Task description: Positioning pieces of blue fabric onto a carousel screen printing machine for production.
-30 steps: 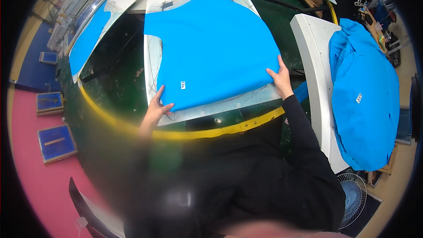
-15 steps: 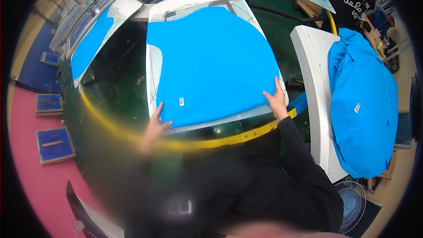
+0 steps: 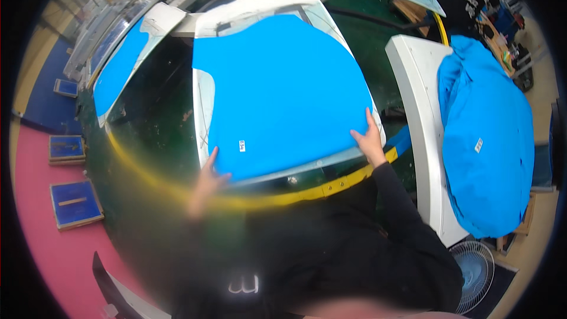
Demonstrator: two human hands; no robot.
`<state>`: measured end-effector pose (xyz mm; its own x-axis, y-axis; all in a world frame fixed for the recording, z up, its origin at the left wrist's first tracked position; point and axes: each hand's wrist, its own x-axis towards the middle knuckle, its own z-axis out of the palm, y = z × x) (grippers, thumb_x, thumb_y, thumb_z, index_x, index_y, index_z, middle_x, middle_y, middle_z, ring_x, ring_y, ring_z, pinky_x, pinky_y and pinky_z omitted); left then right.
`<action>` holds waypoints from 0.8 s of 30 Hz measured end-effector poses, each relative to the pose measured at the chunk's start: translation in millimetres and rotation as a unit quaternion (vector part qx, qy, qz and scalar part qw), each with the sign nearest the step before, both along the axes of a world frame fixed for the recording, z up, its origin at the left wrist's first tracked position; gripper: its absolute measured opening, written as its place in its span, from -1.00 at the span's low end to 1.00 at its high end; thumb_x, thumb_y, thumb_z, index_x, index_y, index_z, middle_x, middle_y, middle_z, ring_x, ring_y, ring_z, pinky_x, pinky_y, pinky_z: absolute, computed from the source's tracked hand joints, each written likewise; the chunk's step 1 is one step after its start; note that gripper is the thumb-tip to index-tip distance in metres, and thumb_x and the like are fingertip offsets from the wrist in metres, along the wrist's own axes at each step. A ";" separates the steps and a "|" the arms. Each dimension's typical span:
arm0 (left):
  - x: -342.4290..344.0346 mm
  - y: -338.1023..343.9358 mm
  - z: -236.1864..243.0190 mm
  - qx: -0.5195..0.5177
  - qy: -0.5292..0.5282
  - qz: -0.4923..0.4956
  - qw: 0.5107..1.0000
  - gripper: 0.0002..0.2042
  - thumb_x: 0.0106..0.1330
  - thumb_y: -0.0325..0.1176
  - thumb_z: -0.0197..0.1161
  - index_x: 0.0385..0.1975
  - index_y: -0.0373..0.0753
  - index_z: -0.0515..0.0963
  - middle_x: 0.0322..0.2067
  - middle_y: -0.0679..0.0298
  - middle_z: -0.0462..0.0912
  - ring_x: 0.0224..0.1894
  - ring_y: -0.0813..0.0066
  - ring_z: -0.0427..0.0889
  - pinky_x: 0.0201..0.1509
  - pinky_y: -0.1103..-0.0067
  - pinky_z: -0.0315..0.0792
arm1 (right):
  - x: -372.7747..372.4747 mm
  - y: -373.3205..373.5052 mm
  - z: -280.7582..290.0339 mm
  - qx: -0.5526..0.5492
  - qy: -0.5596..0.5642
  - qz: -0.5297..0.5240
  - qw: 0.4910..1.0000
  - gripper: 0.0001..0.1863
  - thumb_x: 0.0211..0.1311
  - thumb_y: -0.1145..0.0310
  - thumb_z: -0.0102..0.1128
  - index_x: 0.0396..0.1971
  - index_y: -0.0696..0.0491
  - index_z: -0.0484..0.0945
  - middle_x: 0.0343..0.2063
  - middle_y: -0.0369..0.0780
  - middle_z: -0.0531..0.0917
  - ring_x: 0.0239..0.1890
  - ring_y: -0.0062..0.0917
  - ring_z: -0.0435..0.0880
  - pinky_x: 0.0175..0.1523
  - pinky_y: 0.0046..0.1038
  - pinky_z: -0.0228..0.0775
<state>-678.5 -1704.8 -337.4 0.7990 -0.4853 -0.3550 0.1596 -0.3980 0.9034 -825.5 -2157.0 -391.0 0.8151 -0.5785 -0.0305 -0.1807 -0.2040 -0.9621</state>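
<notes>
A bright blue cut fabric piece [image 3: 283, 94] lies flat on a white board [image 3: 204, 103] in front of me, with a small white label [image 3: 242, 146] near its lower left. My left hand [image 3: 208, 184], partly blurred, rests at the fabric's near left corner with thumb and forefinger spread. At the near right corner my right hand [image 3: 371, 140] is likewise open, its fingertips touching the fabric's edge. Both hands appear to lie against the cloth without gripping it.
A yellow curved rail [image 3: 295, 196] runs between me and the board. To the right, heaped blue fabric pieces [image 3: 487, 142] sit on another white board [image 3: 413, 124]. A third board with blue fabric [image 3: 121, 68] stands left. A fan [image 3: 472, 274] is low right; a person in black [image 3: 466, 0] is far right.
The board and fabric sit slightly lower in the picture, as the view has shifted a little. Both hands stay at the same two corners of the fabric.
</notes>
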 end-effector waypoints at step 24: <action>-12.2 -3.8 10.2 -0.012 -0.025 0.057 0.998 -0.19 0.12 -0.68 0.24 0.37 -0.21 -0.03 0.24 -0.10 0.16 -0.32 0.49 0.57 -0.41 0.66 0.59 | -17.2 38.9 34.8 0.166 0.076 -0.005 0.983 -0.70 0.20 0.47 0.20 -0.04 0.11 0.55 -0.45 -0.28 0.62 -0.71 -0.74 0.49 -0.64 -0.70 0.33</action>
